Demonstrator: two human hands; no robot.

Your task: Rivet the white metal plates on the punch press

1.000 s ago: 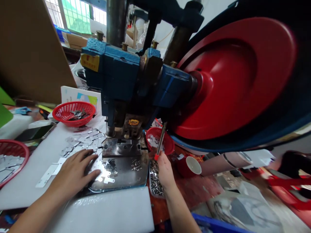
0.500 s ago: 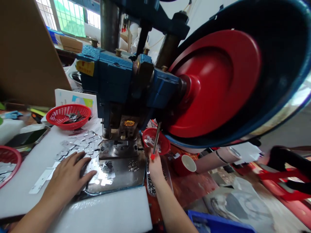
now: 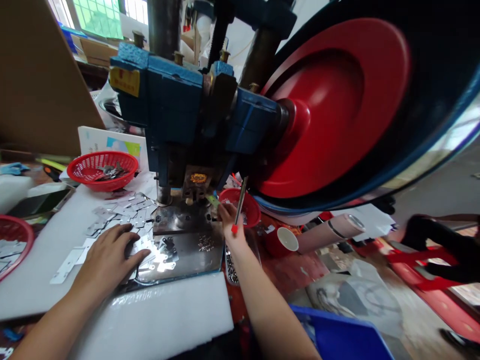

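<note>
My left hand [image 3: 108, 257] lies with its fingers spread over a pile of flat silvery metal plates [image 3: 127, 212], at the left edge of a metal work plate [image 3: 187, 260]. My right hand [image 3: 228, 225] is at the right side of the press die [image 3: 183, 217]. Its fingers pinch a small flat strip [image 3: 213, 200] that looks yellow-green; its kind is unclear. A thin metal rod with a red tip [image 3: 234, 229] passes in front of that hand. On the work plate are small rivet-like pieces [image 3: 205, 243] and dark small parts [image 3: 168, 246].
The blue press [image 3: 172, 95] towers ahead, its big red wheel [image 3: 337, 110] at right. Red baskets [image 3: 103, 187] with metal parts stand at left, another [image 3: 251, 212] behind my right hand. A tray [image 3: 231, 270], red cup [image 3: 287, 240], pink bottle [image 3: 332, 232] and blue bin [image 3: 337, 330] are at right.
My right hand has moved slightly up and left towards the die, and the strip now shows in its fingers. A flat piece no longer shows on the die. My left hand stays on the plates.
</note>
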